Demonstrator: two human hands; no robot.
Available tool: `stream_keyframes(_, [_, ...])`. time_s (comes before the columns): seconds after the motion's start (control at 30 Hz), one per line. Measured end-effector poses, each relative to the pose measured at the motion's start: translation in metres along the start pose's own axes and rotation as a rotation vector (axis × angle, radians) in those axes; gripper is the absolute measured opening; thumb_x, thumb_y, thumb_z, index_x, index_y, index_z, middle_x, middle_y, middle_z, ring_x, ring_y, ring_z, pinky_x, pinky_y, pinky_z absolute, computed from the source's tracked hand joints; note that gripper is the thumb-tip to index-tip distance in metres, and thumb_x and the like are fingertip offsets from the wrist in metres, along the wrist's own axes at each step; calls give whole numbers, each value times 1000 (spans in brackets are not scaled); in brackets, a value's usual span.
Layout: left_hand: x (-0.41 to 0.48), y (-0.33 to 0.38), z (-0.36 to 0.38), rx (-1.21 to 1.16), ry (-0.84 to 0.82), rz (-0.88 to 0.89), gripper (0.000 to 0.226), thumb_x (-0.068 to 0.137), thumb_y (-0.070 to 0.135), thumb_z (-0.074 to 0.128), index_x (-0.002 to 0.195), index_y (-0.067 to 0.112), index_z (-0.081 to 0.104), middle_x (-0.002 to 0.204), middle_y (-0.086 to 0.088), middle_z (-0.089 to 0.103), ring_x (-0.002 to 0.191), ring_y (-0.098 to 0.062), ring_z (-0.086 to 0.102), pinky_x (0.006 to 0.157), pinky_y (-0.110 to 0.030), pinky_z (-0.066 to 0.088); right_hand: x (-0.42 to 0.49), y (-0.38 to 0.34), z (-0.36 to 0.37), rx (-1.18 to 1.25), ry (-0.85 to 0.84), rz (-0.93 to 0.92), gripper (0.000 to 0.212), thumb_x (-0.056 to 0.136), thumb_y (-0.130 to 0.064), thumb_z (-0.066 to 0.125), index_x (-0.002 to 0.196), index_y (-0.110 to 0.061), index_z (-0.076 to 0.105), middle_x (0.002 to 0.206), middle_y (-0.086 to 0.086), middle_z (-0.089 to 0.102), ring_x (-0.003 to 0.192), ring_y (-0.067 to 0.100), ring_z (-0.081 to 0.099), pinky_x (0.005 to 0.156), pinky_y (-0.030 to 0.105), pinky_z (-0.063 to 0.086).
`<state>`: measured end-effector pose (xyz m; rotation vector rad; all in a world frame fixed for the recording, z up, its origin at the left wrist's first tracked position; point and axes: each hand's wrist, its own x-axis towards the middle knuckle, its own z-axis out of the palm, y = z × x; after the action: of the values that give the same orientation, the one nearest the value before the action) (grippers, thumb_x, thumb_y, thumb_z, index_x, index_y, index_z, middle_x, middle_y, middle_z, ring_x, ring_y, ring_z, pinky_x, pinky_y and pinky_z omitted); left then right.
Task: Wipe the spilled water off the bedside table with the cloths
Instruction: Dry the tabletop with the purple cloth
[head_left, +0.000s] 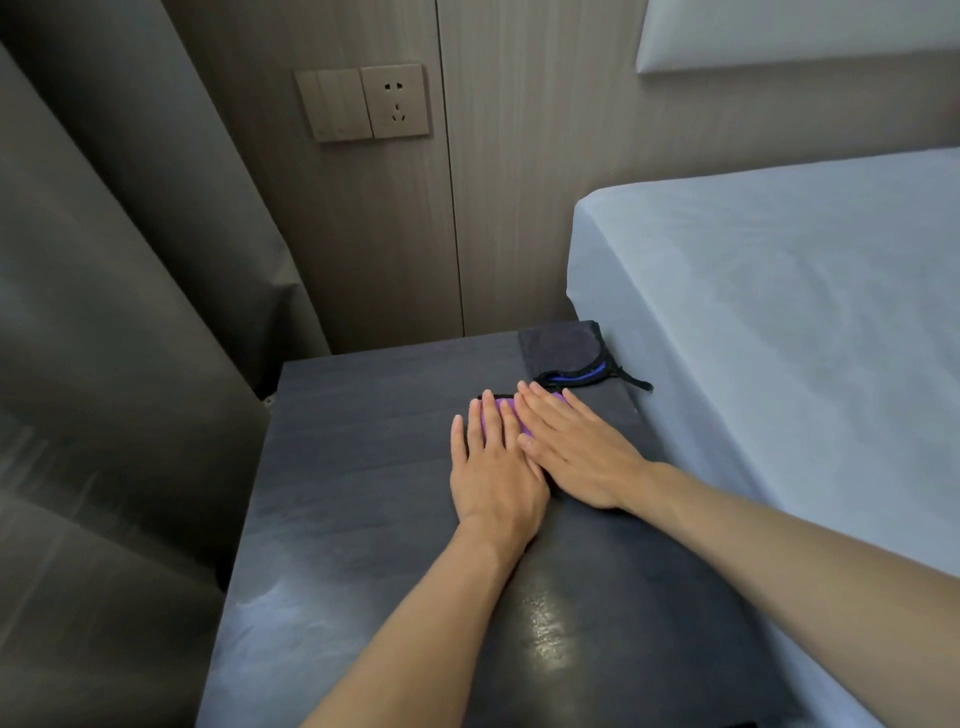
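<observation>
My purple cloth (493, 415) lies flat on the dark bedside table (363, 467), toward its far right part, mostly hidden; only a strip of purple with a dark edge shows. A second cloth (563, 353), dark grey with a blue and black trim, sits folded at the table's far right corner, just beyond the purple one. Wet sheen (548, 631) glints on the tabletop's near part.

A bedroom. A bed (779, 291) with a pale sheet stands against a padded headboard (800, 31), with a dark bedside table (353, 467) just beside it. Behind are a wood-panelled wall (498, 156) with a switch and socket plate (363, 101), and a grey curtain (104, 260) at the left.
</observation>
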<state>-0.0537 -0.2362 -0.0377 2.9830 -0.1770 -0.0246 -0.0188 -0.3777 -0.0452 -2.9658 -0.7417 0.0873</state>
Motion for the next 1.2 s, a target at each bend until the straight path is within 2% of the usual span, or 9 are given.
stream_keyframes(0.23, [14,8,-4,100,-74,153,62,105,34,12,157,10,-11,167,-10,-13,154,-25,-15,122,-44,-12,-15,7,-2,39,3,139,71,100,-52,2,162,-17,-2,170,-2,-9,154,8,-14,125,33,-8])
stream_keyframes(0.43, [19,28,1,71,-103,227,61,105,33,12,156,11,-13,167,-8,-15,153,-24,-17,123,-43,-12,-34,20,0,31,18,240,67,104,-50,6,161,-16,-2,170,-2,-7,154,7,-13,121,28,-15])
stream_keyframes(0.67, [20,45,7,50,-120,319,62,105,35,13,158,13,-9,168,-5,-14,153,-21,-16,123,-41,-11,-53,20,3,59,26,419,80,93,-57,-8,161,-16,-2,170,2,-5,155,12,-9,125,33,-8])
stream_keyframes(0.8, [21,44,5,60,-148,405,61,106,38,12,158,16,-10,167,-3,-15,153,-18,-17,123,-39,-12,-62,9,2,110,46,512,75,99,-57,0,161,-15,-3,170,3,-5,155,13,-9,122,29,-8])
stream_keyframes(0.97, [16,35,2,38,-171,535,59,107,40,13,160,19,-5,168,1,-11,153,-14,-16,123,-37,-13,-74,-17,2,40,57,644,72,104,-53,7,161,-10,-2,170,9,-5,156,18,-7,126,36,-3])
stream_keyframes(1.13, [9,21,-4,31,-193,634,58,107,41,13,159,23,-5,168,4,-10,152,-12,-16,123,-37,-12,-77,-47,3,22,45,760,78,101,-55,-1,160,-5,-3,169,14,-6,156,21,-10,125,39,-8])
stream_keyframes(1.2, [5,13,-5,41,-190,652,58,107,41,14,159,24,-5,168,5,-10,152,-12,-16,123,-37,-12,-76,-59,4,28,35,791,87,93,-58,-16,159,-4,-4,169,15,-8,156,22,-12,125,40,-10])
